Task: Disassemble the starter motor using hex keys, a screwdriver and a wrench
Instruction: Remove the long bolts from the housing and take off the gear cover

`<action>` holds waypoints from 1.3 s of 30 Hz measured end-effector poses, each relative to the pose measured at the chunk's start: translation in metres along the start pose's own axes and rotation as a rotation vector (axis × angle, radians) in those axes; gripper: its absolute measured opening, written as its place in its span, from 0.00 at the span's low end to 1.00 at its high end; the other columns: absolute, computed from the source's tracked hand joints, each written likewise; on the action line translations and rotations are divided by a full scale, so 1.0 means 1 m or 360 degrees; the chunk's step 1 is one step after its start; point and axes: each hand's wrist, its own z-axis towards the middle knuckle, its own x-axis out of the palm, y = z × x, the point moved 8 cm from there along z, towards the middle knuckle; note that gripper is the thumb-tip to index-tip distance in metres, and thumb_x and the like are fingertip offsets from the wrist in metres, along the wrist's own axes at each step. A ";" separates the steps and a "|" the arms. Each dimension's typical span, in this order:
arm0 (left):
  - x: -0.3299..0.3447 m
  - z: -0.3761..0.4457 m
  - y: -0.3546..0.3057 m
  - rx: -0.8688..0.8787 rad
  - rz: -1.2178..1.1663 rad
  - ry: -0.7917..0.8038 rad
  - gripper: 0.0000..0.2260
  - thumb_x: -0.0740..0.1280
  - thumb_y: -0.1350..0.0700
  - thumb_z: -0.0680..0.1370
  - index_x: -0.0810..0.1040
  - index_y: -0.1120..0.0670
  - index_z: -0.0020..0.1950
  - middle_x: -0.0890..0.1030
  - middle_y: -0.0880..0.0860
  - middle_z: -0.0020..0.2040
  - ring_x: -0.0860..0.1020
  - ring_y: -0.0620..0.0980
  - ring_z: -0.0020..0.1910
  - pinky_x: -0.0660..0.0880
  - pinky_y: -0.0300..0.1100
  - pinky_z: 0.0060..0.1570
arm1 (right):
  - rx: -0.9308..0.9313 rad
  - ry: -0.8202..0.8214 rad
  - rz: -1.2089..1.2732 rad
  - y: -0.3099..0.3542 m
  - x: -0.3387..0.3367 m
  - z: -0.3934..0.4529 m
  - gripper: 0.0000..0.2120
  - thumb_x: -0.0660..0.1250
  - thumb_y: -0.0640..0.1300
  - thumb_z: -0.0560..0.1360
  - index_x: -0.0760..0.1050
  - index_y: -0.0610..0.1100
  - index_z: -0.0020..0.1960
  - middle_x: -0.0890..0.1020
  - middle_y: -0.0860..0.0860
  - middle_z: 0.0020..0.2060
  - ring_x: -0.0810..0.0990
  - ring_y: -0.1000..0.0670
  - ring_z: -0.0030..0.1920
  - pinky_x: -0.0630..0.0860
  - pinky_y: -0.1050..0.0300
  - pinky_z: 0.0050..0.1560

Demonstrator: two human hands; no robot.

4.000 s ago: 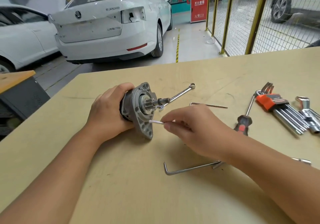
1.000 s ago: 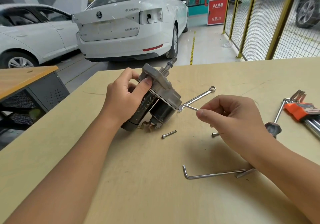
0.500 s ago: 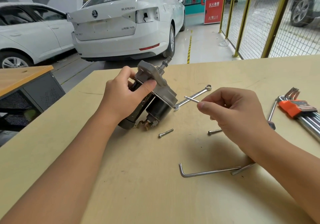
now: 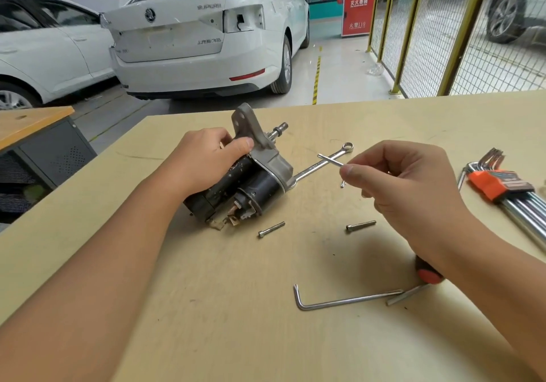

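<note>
**Here: one motor, two loose bolts, tools on the tabletop**

Here one starter motor (image 4: 251,174) lies on its side on the tabletop (image 4: 206,322), toward the far left part, its grey flange end tilted up and its shaft pointing at the far edge. The left hand (image 4: 204,160) grips it from the left, fingers over the top of the black body and thumb pressed against the flange. The right hand (image 4: 404,186) is held above the tabletop to the right of the motor, well apart from it, with thumb and forefinger pinching one small hex key (image 4: 331,160) whose short end points back toward the motor.

One wrench (image 4: 322,164) lies flat just beyond the motor's right side, its ring end toward the far edge, its near end touching or tucked under the housing. Two bolts lie loose: one bolt (image 4: 271,229) just in front of the motor, the other bolt (image 4: 361,225) nearer the right wrist. One long hex key (image 4: 345,300) lies toward the near edge, its tip meeting a screwdriver (image 4: 425,275) that is mostly hidden under the right forearm. One set of hex keys (image 4: 502,186) in an orange holder rests at the right edge.
</note>
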 end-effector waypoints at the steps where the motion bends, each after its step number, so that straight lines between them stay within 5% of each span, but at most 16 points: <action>1: -0.001 0.000 -0.001 0.0023 0.0007 -0.0023 0.31 0.54 0.24 0.70 0.82 0.47 0.48 0.81 0.49 0.42 0.77 0.46 0.43 0.68 0.45 0.37 | -0.0001 0.0005 -0.0005 0.000 0.000 0.000 0.05 0.77 0.42 0.70 0.85 0.50 0.37 0.78 0.50 0.25 0.74 0.53 0.29 0.67 0.66 0.26; 6: -0.010 0.001 -0.003 0.0114 -0.0076 -0.0089 0.27 0.58 0.33 0.75 0.82 0.55 0.39 0.80 0.55 0.34 0.78 0.56 0.39 0.76 0.52 0.43 | 0.0028 0.0059 0.0013 -0.003 0.006 0.000 0.07 0.78 0.40 0.71 0.85 0.50 0.37 0.80 0.43 0.29 0.74 0.54 0.28 0.67 0.66 0.26; 10: -0.030 -0.005 -0.008 0.0315 0.0075 -0.0352 0.12 0.66 0.50 0.80 0.87 0.49 0.59 0.84 0.47 0.49 0.80 0.52 0.45 0.80 0.54 0.51 | 0.0105 0.0163 0.0008 -0.013 0.008 0.001 0.05 0.77 0.41 0.70 0.85 0.48 0.37 0.77 0.52 0.24 0.72 0.58 0.25 0.67 0.68 0.26; 15: -0.016 -0.022 -0.022 0.0253 0.0380 -0.0129 0.33 0.53 0.27 0.76 0.80 0.46 0.67 0.82 0.47 0.62 0.78 0.52 0.57 0.74 0.50 0.49 | 0.0104 0.0119 0.0015 -0.015 -0.006 0.005 0.04 0.79 0.48 0.66 0.85 0.50 0.38 0.77 0.53 0.24 0.74 0.57 0.26 0.68 0.66 0.29; 19: 0.001 -0.037 -0.039 0.0138 0.0656 0.0066 0.46 0.55 0.13 0.60 0.69 0.41 0.68 0.76 0.42 0.63 0.73 0.50 0.62 0.72 0.50 0.47 | 0.0169 0.0145 0.0039 -0.019 -0.005 0.003 0.08 0.76 0.52 0.64 0.85 0.49 0.39 0.76 0.52 0.25 0.74 0.57 0.26 0.67 0.57 0.35; 22: 0.012 -0.040 -0.043 0.0116 0.0809 0.0050 0.49 0.63 0.20 0.61 0.61 0.46 0.74 0.72 0.46 0.69 0.71 0.52 0.66 0.73 0.52 0.54 | 0.0177 0.0193 0.0028 -0.018 -0.002 -0.001 0.08 0.76 0.52 0.64 0.85 0.49 0.39 0.76 0.52 0.25 0.73 0.58 0.26 0.67 0.63 0.30; 28: 0.006 -0.033 -0.026 0.0312 0.0343 0.0205 0.47 0.74 0.35 0.63 0.59 0.40 0.78 0.73 0.41 0.65 0.71 0.46 0.60 0.72 0.45 0.54 | 0.0216 0.0150 0.0059 -0.019 -0.007 0.000 0.09 0.76 0.52 0.64 0.86 0.48 0.41 0.76 0.53 0.25 0.72 0.57 0.25 0.66 0.58 0.34; 31: 0.002 -0.036 -0.011 0.0360 -0.0138 0.0444 0.50 0.80 0.38 0.60 0.60 0.33 0.79 0.74 0.33 0.70 0.72 0.35 0.69 0.71 0.33 0.65 | 0.0231 0.0151 0.0074 -0.019 -0.008 -0.001 0.07 0.81 0.48 0.66 0.86 0.48 0.40 0.76 0.53 0.25 0.72 0.57 0.24 0.66 0.59 0.33; 34: -0.005 -0.038 -0.008 0.0326 -0.0451 0.0439 0.52 0.82 0.32 0.57 0.65 0.35 0.79 0.71 0.25 0.70 0.68 0.27 0.71 0.63 0.20 0.64 | 0.0231 0.0164 0.0060 -0.021 -0.009 -0.002 0.06 0.80 0.49 0.67 0.86 0.49 0.41 0.77 0.53 0.25 0.73 0.57 0.25 0.66 0.59 0.33; 39: 0.003 -0.040 -0.027 0.0404 0.0265 0.0293 0.57 0.72 0.22 0.56 0.61 0.43 0.80 0.68 0.37 0.73 0.70 0.41 0.70 0.71 0.46 0.67 | 0.0221 0.0186 0.0024 -0.020 -0.007 -0.002 0.18 0.75 0.59 0.60 0.86 0.49 0.44 0.77 0.51 0.26 0.73 0.57 0.25 0.69 0.63 0.30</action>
